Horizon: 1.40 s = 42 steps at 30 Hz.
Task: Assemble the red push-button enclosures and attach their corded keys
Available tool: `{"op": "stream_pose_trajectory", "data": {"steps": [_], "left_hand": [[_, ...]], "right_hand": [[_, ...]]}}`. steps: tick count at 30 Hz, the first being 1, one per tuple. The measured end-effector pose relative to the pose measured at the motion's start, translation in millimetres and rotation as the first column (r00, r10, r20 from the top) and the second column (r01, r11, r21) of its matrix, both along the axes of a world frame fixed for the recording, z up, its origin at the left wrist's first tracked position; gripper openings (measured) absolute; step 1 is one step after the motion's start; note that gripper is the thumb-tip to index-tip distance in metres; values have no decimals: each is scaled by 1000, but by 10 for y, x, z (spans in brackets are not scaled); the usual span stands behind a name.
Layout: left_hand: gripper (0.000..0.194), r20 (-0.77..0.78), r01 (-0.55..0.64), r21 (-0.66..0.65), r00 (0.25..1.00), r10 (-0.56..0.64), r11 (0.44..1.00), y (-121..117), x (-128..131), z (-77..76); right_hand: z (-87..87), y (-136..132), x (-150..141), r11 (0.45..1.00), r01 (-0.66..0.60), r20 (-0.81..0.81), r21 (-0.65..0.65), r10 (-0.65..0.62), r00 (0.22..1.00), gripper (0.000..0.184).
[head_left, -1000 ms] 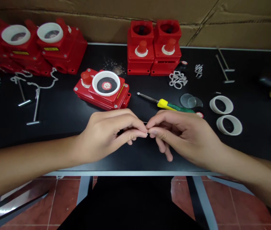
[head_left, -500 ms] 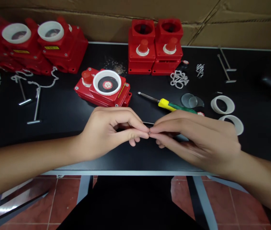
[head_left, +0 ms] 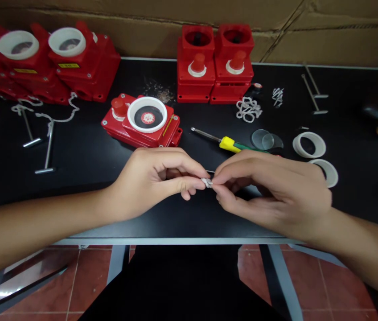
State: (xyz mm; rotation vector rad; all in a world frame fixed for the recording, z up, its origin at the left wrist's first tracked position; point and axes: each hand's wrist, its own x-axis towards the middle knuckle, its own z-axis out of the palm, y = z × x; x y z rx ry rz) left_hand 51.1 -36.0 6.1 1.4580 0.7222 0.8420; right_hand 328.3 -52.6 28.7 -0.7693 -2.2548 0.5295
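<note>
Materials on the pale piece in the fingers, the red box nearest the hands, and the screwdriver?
Pale piece: probably textile cord, matte; looks twisted, but partly hidden.
Red box: likely moulded plastic, glossy; bright highlights on smooth edges.
Screwdriver: metal shaft, by its grey shine; smooth yellow-green handle, plastic or rubber, can't tell.

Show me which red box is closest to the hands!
The red box just beyond the left hand, with the red-and-white emblem in its white ring. The three boxes at left and two boxes at right sit farther back, toward the cardboard.
</note>
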Motion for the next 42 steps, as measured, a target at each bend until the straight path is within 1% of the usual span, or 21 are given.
{"op": "stream_pose_trajectory", "data": {"steps": [5,9,11,16,21,24,28,32,37,42], "left_hand": [[15,-35,5,27,999,-4,1000,-9,2,12],[9,-81,6,76,997,0,997,-10,6,-10],[10,-99,11,107,995,0,994,-5,8,-19],[11,-154,40,204,988,-8,978,9,6,-12],[15,-205,45,281,979,15,959,10,2,9],[16,-221,63,332,975,13,941,8,-2,2],[13,-221,73,368,975,11,927,9,-14,-15],[16,-239,100,393,971,-4,914,25,-22,-2],[15,-246,130,420,969,-25,898,30,-30,19],[12,-278,145,441,961,-19,886,21,-55,17]], "right_hand": [[18,-14,17,999,37,21,-9,-36,999,19],[25,-7,-2,998,59,39,36,-60,997,25],[40,-8,-7,996,70,48,59,-73,996,27],[78,-16,8,995,72,82,69,-77,994,30],[62,-5,7,991,91,46,95,-96,994,32],[44,4,12,995,63,40,79,-66,997,31],[-3,27,39,1000,-21,42,-10,21,999,21],[-39,55,52,994,-105,85,33,101,991,20],[-29,64,57,993,-115,75,-18,116,990,17],[-55,63,35,990,-107,27,-92,109,994,20]]}}
